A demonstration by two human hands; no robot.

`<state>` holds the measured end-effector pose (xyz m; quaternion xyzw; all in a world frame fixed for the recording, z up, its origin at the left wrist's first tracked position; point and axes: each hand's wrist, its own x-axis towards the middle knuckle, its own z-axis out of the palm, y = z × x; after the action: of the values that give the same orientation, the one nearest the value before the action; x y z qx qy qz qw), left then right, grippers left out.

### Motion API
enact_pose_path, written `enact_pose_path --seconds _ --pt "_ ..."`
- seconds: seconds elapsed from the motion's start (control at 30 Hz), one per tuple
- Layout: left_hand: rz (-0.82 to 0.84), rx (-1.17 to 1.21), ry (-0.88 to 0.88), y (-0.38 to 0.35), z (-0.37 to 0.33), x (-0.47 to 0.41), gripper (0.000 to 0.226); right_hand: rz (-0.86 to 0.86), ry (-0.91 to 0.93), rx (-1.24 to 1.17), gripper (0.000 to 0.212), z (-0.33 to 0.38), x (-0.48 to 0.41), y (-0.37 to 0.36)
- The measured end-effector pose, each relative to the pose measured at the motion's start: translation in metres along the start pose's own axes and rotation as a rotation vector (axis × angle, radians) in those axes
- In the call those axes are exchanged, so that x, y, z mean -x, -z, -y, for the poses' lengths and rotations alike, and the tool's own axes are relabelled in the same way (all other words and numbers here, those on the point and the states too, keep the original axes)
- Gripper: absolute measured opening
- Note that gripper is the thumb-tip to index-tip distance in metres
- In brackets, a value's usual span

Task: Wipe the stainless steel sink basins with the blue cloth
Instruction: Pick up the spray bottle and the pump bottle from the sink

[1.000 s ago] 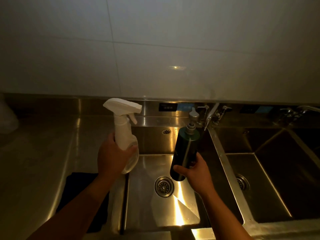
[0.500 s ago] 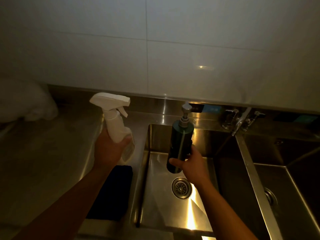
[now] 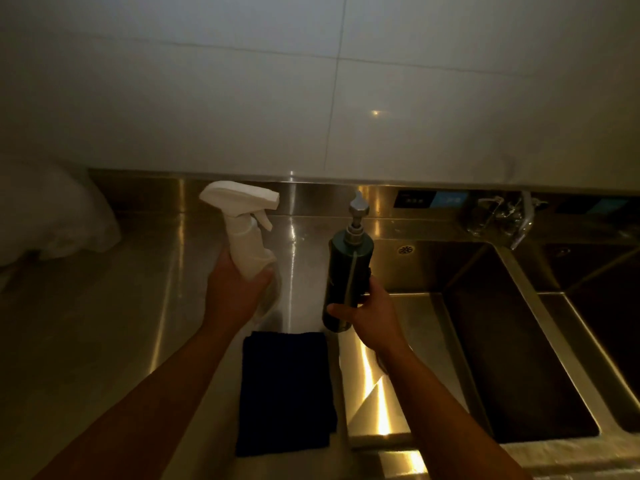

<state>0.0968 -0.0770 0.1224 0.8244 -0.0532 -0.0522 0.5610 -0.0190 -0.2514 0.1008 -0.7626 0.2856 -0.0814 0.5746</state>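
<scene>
Since the earlier frame the pump bottle [image 3: 347,282] has moved left, from over the basin [image 3: 519,358] to its left rim. The right grip [image 3: 370,311] curls round its lower body and holds it upright. The left grip [image 3: 235,292] clasps the spray bottle [image 3: 247,237] above the table [image 3: 104,341]; it may hold little liquid, but the dim light hides the level. The cloth [image 3: 285,393] lies flat on the table just left of the basin, between the forearms.

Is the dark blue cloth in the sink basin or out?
Out: the dark blue cloth lies flat on the stainless steel counter, just left of the steel sink basin.
</scene>
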Motion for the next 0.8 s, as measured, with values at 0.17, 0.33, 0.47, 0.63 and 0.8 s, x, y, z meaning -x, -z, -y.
enact_pose_path --seconds 0.17,0.33,0.47,0.63,0.8 --pt "0.012 -0.002 0.016 0.005 0.020 -0.017 0.060 0.009 -0.040 0.017 0.064 -0.001 -0.012 -0.035" --pt "0.013 -0.018 0.018 -0.006 0.032 -0.023 0.054 0.033 -0.040 0.033 0.067 -0.009 -0.032 -0.045" --pt "0.032 -0.060 0.042 -0.014 0.041 -0.025 0.054 0.053 -0.069 0.014 0.069 -0.014 -0.039 -0.047" --pt "0.037 -0.104 0.013 -0.022 0.042 -0.031 0.057 0.090 -0.081 -0.001 0.066 -0.016 -0.045 -0.044" --pt "0.026 -0.115 -0.032 -0.028 0.047 -0.036 0.059 0.088 -0.098 -0.035 0.067 -0.017 -0.047 -0.043"
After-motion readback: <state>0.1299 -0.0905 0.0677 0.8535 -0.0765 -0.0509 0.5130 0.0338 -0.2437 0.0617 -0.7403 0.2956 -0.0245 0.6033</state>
